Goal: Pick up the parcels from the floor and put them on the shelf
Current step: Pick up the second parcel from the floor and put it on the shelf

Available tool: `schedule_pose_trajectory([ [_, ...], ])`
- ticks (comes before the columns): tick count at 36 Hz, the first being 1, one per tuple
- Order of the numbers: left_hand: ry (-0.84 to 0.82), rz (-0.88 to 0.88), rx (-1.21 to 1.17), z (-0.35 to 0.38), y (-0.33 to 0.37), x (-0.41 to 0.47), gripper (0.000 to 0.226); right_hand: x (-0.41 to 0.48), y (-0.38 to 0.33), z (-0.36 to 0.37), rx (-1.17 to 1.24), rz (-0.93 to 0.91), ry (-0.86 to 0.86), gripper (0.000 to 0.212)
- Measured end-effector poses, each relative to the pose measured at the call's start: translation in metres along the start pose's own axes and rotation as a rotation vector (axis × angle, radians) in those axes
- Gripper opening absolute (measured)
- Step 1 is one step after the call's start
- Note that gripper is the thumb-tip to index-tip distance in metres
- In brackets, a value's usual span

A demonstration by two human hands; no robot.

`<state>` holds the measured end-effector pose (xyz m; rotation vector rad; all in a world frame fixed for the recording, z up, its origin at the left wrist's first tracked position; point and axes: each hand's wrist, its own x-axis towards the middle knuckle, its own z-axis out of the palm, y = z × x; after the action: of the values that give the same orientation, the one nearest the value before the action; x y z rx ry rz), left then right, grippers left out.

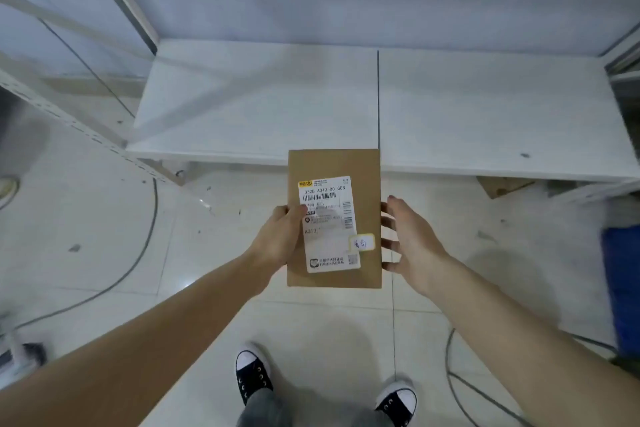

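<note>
A flat brown cardboard parcel [363, 177] with a white shipping label is held in the air in front of me, its far edge just over the front lip of the low white shelf [263, 104]. My left hand [280, 236] grips the parcel's left edge, thumb on the label. My right hand [412, 239] is at the parcel's right edge with fingers spread; the fingertips touch or nearly touch the edge. The shelf board is bare.
Perforated white shelf uprights [69, 121] stand at the left. Grey cables [145, 236] curve over the tiled floor. A brown cardboard piece [502, 185] lies under the shelf at right. A blue object [623, 288] sits at the right edge. My shoes [252, 374] are below.
</note>
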<state>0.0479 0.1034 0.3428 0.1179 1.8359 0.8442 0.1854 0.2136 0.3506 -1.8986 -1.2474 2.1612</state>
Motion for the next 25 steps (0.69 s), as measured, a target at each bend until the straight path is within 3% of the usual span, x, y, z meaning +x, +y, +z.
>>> schedule_pose_trajectory([
  [13,0.108,0.251,0.029,-0.061,0.156,-0.165,0.045,-0.185,-0.159,-0.006,-0.04,-0.243,-0.042,0.034],
  [25,0.145,0.391,-0.034,-0.096,0.23,-0.284,0.038,-0.309,-0.232,-0.006,-0.096,-0.387,-0.071,0.034],
])
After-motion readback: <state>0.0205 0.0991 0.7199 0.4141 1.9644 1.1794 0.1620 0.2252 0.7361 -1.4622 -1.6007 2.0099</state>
